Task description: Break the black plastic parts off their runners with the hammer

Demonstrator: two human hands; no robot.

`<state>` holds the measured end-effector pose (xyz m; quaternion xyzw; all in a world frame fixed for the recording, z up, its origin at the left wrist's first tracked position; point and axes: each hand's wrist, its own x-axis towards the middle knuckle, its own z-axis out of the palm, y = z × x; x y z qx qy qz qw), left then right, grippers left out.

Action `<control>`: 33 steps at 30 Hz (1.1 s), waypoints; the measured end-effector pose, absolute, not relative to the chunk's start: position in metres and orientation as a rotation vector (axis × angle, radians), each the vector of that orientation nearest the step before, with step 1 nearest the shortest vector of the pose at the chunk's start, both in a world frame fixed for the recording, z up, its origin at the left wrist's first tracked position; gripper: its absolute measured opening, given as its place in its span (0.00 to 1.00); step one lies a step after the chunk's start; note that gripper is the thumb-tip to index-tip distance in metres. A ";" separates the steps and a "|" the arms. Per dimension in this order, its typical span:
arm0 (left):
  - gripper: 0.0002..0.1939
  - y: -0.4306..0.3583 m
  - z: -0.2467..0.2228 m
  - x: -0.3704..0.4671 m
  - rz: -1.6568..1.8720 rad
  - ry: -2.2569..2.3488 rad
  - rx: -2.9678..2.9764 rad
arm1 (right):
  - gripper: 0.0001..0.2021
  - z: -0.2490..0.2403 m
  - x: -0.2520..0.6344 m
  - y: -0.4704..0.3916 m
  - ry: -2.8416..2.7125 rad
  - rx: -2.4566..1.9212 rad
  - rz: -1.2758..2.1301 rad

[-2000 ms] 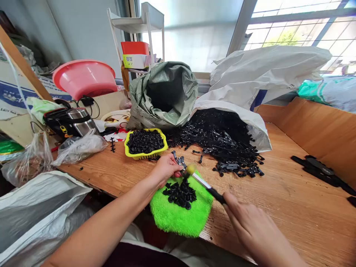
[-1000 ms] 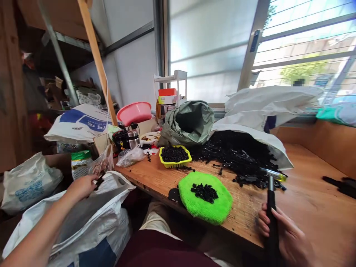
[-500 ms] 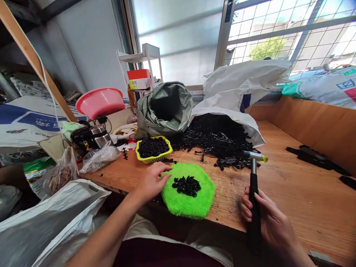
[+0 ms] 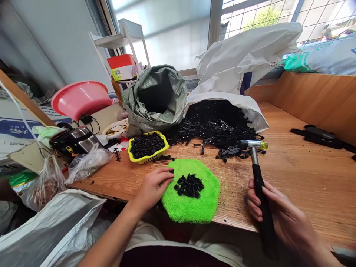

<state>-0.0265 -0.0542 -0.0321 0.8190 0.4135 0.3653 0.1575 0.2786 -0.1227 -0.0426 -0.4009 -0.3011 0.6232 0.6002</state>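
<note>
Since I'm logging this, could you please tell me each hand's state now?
Left hand: partly curled by the green pad; whether it holds anything cannot be told.
Right hand: closed, holding the hammer.

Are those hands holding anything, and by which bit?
The right hand holds a double-faced hammer by its black handle. Whether the left hand pinches anything, I can't tell.

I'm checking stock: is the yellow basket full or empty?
Full, or nearly so: the yellow basket holds small black pieces heaped to about its rim, hiding its floor.
</note>
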 end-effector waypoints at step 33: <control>0.04 -0.070 -0.024 -0.025 1.033 1.385 2.328 | 0.09 -0.038 0.278 -0.127 -0.667 -0.933 1.476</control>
